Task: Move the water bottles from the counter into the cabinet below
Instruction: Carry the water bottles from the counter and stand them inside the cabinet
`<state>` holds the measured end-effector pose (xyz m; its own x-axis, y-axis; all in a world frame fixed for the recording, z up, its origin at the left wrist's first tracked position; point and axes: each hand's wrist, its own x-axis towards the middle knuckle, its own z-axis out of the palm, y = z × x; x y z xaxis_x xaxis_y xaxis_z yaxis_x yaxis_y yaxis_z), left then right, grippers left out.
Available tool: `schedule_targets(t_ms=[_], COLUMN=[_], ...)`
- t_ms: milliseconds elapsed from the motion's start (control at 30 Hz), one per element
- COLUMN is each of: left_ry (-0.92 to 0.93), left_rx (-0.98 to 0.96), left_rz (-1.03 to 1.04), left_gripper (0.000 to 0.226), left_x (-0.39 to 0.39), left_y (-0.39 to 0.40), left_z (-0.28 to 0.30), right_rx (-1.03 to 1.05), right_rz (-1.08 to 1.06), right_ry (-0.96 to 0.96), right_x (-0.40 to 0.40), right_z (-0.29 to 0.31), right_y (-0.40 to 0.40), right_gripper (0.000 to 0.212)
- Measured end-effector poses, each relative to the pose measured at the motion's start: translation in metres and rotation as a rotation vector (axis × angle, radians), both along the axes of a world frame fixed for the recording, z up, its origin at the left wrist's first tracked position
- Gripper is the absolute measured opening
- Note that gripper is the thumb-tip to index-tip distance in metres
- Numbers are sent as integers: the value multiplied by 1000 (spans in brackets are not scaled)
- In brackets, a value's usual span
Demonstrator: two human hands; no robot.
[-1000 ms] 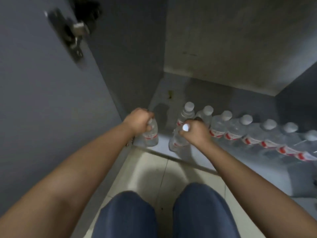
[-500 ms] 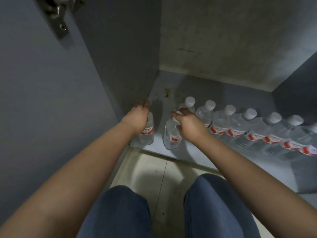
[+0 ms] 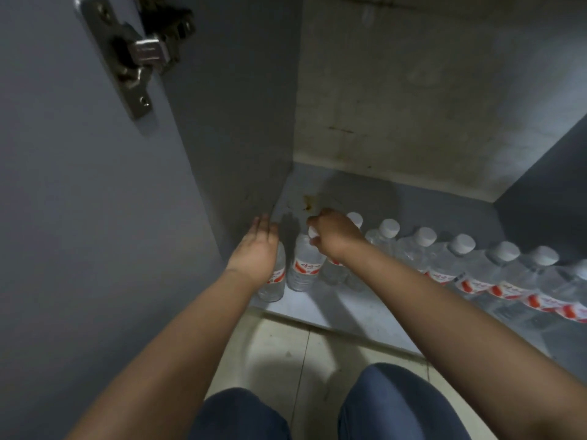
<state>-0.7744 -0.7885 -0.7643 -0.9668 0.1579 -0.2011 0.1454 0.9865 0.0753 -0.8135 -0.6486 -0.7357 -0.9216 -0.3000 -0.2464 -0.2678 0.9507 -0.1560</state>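
Inside the open cabinet (image 3: pixel 359 308), clear water bottles with white caps and red labels stand in a row (image 3: pixel 444 265) running to the right. My left hand (image 3: pixel 257 246) lies with straight fingers over the top of the leftmost bottle (image 3: pixel 275 281), beside the cabinet's left wall; its cap is hidden. My right hand (image 3: pixel 335 235) is curled around the neck and cap of the second bottle (image 3: pixel 304 269), which stands upright on the cabinet floor close to the first one.
The cabinet door (image 3: pixel 79 201) stands open on the left, with a metal hinge (image 3: pixel 136 55) near its top. A stain (image 3: pixel 309 201) marks the cabinet floor behind the bottles. My knees in blue trousers (image 3: pixel 397 404) are over pale floor tiles (image 3: pixel 282 350).
My left hand has gone from a closed grip on the leftmost bottle to straight fingers over its top. Both front bottles have moved slightly deeper, and the right hand still grips its cap.
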Motion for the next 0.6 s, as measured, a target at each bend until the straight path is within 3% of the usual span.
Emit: schedule_targets(t_ms=[400,600], left_ry=[-38,-111], left_rx=[-53,-17], left_rz=[29,56], left_gripper=[54,36], left_x=[-2,-15], left_y=[5,5], left_z=[-2,9], right_rx=[-8,-10], right_rz=[-47,-45], right_ry=[39,31], right_x=[-30,-31], right_z=[-10,-11], right_y=[0,-1], right_gripper=[33,32])
